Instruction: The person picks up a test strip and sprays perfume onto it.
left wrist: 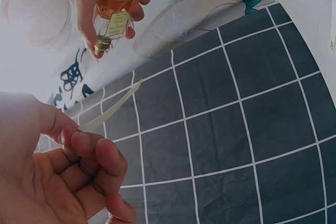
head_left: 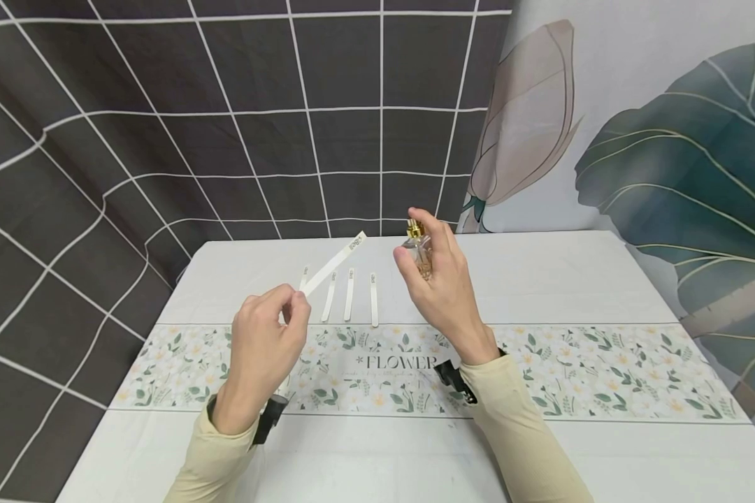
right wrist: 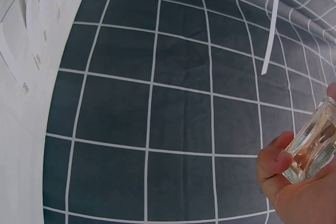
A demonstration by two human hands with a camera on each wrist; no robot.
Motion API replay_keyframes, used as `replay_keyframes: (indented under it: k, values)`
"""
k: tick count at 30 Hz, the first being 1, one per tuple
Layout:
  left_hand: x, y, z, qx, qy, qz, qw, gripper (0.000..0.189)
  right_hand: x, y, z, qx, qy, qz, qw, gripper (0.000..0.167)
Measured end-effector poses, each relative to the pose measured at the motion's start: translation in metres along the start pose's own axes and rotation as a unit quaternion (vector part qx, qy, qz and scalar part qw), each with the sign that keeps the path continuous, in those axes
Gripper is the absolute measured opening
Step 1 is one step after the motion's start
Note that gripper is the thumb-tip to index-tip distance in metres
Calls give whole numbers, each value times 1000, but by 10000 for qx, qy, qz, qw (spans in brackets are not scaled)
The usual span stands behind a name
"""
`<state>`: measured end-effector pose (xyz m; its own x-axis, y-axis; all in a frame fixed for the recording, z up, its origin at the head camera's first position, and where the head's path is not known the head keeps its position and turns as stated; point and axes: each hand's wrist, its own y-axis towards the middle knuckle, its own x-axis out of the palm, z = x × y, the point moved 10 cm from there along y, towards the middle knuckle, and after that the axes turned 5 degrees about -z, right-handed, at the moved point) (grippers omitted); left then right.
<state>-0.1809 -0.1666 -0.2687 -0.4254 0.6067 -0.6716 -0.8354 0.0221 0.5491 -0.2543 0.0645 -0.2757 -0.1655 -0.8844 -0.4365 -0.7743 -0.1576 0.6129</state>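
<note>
My left hand (head_left: 267, 342) pinches one end of a white paper perfume test strip (head_left: 335, 263) between thumb and fingertips; the strip slants up to the right, with small dark print near its far end. In the left wrist view the strip (left wrist: 116, 107) bends slightly. Facing it, my right hand (head_left: 443, 286) grips a clear glass perfume bottle (head_left: 423, 258) with a gold spray top (head_left: 414, 228), the index finger on that top. Amber liquid and a pale label show on the bottle (left wrist: 116, 22) in the left wrist view. A gap separates strip and bottle.
Several more test strips (head_left: 349, 295) lie spread on the white table (head_left: 541, 279) beyond the left hand. A floral table runner (head_left: 604, 370) printed FLOWER crosses the table. Behind stand a dark grid-patterned cloth (head_left: 340, 140) and a pale leaf-printed one (head_left: 541, 126).
</note>
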Motion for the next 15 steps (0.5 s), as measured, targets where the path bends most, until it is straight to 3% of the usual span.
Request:
replay_keyframes:
  k: [15]
  values:
    - [0, 0, 0, 30, 7, 45, 10000, 34, 2, 0, -1, -86, 28, -31, 10000, 51]
